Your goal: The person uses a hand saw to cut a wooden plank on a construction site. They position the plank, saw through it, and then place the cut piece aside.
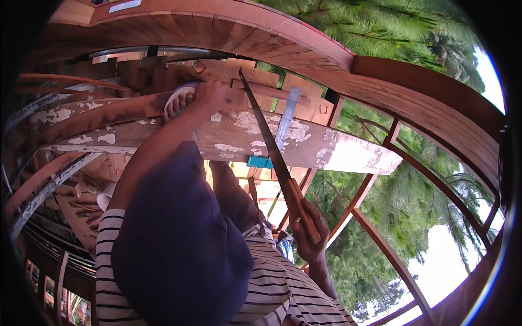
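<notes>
My right hand is closed round the wooden handle of a handsaw. The saw's long dark blade slants up and to the left, its tip past the far side of a worn, paint-flaked plank. On top of that plank lies a brown wooden board. Near the board's right end my left hand is closed on it, its fingers partly hidden. Right beside that hand, my foot in a sandal rests on the board. A try square with a teal handle lies across the plank, right of the blade.
A curved wall of wooden slats runs along the far side. Loose wood pieces lie at the lower left. Wooden framing stands on the right, with green trees beyond. My dark-clad knee fills the lower middle.
</notes>
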Demonstrator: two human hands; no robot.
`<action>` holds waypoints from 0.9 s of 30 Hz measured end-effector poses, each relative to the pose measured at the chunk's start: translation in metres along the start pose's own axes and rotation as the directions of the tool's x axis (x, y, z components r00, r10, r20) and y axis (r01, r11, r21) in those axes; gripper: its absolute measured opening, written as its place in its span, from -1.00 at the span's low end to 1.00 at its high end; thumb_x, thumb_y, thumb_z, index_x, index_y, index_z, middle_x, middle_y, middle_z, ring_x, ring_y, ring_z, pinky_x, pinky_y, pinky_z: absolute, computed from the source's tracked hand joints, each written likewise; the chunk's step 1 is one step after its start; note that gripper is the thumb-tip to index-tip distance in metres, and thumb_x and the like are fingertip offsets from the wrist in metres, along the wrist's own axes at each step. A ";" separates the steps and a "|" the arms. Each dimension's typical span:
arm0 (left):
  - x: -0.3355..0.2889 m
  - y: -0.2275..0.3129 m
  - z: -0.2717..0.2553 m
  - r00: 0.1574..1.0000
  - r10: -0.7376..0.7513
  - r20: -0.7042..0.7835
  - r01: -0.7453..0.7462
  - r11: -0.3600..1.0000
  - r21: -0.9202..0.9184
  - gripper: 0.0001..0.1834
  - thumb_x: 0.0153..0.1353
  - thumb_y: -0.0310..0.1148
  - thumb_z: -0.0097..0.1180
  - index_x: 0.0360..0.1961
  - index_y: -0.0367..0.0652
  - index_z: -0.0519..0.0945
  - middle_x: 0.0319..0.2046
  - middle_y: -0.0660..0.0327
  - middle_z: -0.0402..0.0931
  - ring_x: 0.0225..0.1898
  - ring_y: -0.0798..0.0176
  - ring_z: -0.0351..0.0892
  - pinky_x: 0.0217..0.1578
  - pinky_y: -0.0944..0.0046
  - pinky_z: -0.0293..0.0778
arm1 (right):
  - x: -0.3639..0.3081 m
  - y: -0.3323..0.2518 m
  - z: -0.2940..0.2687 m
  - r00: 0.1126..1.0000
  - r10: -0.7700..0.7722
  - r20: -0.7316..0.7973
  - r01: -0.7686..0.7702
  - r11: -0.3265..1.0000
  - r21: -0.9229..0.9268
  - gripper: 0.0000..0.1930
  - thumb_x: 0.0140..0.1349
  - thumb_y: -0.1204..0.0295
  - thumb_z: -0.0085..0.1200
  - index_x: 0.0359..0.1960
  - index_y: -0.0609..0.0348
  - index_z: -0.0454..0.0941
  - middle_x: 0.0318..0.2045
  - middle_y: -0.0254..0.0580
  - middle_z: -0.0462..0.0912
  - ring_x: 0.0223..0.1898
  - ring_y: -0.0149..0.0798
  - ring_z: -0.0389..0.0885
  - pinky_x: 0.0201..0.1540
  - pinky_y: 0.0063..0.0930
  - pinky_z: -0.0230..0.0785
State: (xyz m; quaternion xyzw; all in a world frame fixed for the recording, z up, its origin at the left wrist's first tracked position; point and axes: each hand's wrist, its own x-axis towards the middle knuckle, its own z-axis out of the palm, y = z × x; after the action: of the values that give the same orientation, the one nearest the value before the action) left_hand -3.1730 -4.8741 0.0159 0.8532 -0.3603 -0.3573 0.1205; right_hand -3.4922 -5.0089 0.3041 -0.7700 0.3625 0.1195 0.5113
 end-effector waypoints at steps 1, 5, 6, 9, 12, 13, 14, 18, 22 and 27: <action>0.000 -0.001 0.000 1.000 0.015 -0.021 -0.015 1.000 -0.009 -0.19 -0.38 0.22 0.61 -0.28 -0.30 0.68 -0.29 -0.09 0.70 -0.15 -0.13 0.75 -0.12 -0.02 0.63 | 0.009 0.001 0.004 1.000 -0.020 -0.004 0.020 1.000 0.014 -0.42 0.34 0.38 0.22 0.34 0.40 0.40 0.16 0.12 0.62 0.17 -0.16 0.61 0.21 -0.29 0.43; 0.004 0.001 0.007 0.999 0.028 -0.035 -0.030 0.998 -0.057 -0.20 -0.35 0.19 0.61 -0.27 -0.30 0.68 -0.32 -0.09 0.70 -0.18 -0.15 0.75 -0.15 -0.03 0.62 | 0.098 0.018 0.050 0.972 -0.231 -0.042 0.232 0.973 0.015 -0.49 0.37 0.56 0.17 0.35 0.32 0.40 0.19 0.02 0.63 0.18 -0.27 0.60 0.19 -0.43 0.42; 0.006 0.004 0.007 0.999 0.029 -0.027 -0.030 0.999 -0.044 -0.21 -0.34 0.18 0.61 -0.27 -0.30 0.68 -0.33 -0.10 0.70 -0.19 -0.16 0.75 -0.15 -0.03 0.62 | 0.122 0.021 0.059 0.967 -0.249 -0.049 0.252 0.967 0.049 -0.48 0.37 0.56 0.17 0.36 0.31 0.39 0.19 0.01 0.63 0.18 -0.29 0.57 0.20 -0.44 0.40; 0.004 0.003 0.003 0.998 0.026 -0.049 -0.028 0.999 -0.030 -0.22 -0.35 0.17 0.61 -0.26 -0.30 0.68 -0.31 -0.11 0.70 -0.18 -0.17 0.75 -0.14 -0.03 0.62 | 0.129 0.015 0.063 0.971 -0.237 -0.042 0.240 0.967 0.084 -0.46 0.37 0.54 0.18 0.37 0.29 0.38 0.18 0.01 0.63 0.17 -0.31 0.58 0.18 -0.44 0.41; 0.001 0.003 -0.004 1.000 -0.002 -0.026 0.002 1.000 -0.009 -0.22 -0.35 0.17 0.61 -0.27 -0.29 0.67 -0.30 -0.13 0.71 -0.17 -0.17 0.75 -0.13 -0.02 0.62 | 0.058 0.014 0.033 0.986 -0.167 -0.030 0.169 0.983 0.071 -0.46 0.36 0.55 0.18 0.36 0.35 0.37 0.17 0.08 0.62 0.18 -0.23 0.60 0.20 -0.35 0.45; 0.000 0.004 -0.005 1.000 -0.015 0.001 0.015 1.000 0.003 -0.22 -0.35 0.17 0.61 -0.27 -0.29 0.67 -0.29 -0.13 0.71 -0.16 -0.17 0.75 -0.13 -0.02 0.62 | 0.029 0.013 0.019 0.989 -0.149 -0.020 0.150 0.986 0.068 -0.45 0.35 0.55 0.18 0.36 0.37 0.37 0.17 0.11 0.62 0.19 -0.19 0.61 0.20 -0.32 0.46; -0.002 0.003 -0.003 1.000 -0.014 -0.008 0.014 1.000 -0.006 -0.22 -0.35 0.17 0.61 -0.27 -0.29 0.68 -0.30 -0.13 0.71 -0.16 -0.17 0.75 -0.13 -0.02 0.62 | 0.002 0.008 0.009 0.994 -0.106 -0.022 0.107 0.993 0.055 -0.45 0.34 0.55 0.19 0.35 0.39 0.37 0.16 0.14 0.62 0.19 -0.17 0.62 0.20 -0.30 0.47; 0.001 0.004 -0.003 1.000 -0.010 0.030 0.010 1.000 -0.002 -0.20 -0.35 0.16 0.62 -0.24 -0.30 0.68 -0.31 -0.14 0.71 -0.17 -0.17 0.75 -0.12 -0.02 0.62 | 0.003 0.018 0.015 0.987 -0.154 -0.050 0.154 0.988 -0.002 -0.46 0.33 0.56 0.19 0.34 0.39 0.38 0.14 0.13 0.64 0.14 -0.15 0.66 0.18 -0.30 0.50; 0.006 0.009 0.004 0.999 0.028 -0.042 -0.028 1.000 0.005 -0.23 -0.32 0.13 0.62 -0.23 -0.30 0.69 -0.33 -0.15 0.70 -0.17 -0.19 0.75 -0.12 -0.04 0.63 | 0.094 0.027 0.064 0.983 -0.158 -0.090 0.165 0.983 0.076 -0.49 0.37 0.57 0.16 0.36 0.24 0.40 0.15 0.02 0.65 0.13 -0.31 0.61 0.13 -0.46 0.43; -0.002 0.007 -0.001 0.998 0.015 -0.058 -0.014 1.000 0.019 -0.29 -0.29 0.12 0.62 -0.30 -0.29 0.70 -0.35 -0.13 0.70 -0.19 -0.18 0.76 -0.14 -0.06 0.64 | 0.079 0.013 0.052 0.982 -0.181 -0.052 0.185 0.979 0.081 -0.45 0.35 0.53 0.21 0.37 0.25 0.40 0.15 0.03 0.65 0.13 -0.27 0.62 0.14 -0.41 0.46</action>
State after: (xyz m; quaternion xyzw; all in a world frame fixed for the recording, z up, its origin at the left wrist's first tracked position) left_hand -3.1771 -4.8776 0.0209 0.8617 -0.3663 -0.3281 0.1254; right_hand -3.4354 -5.0004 0.2273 -0.7798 0.3062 0.0392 0.5446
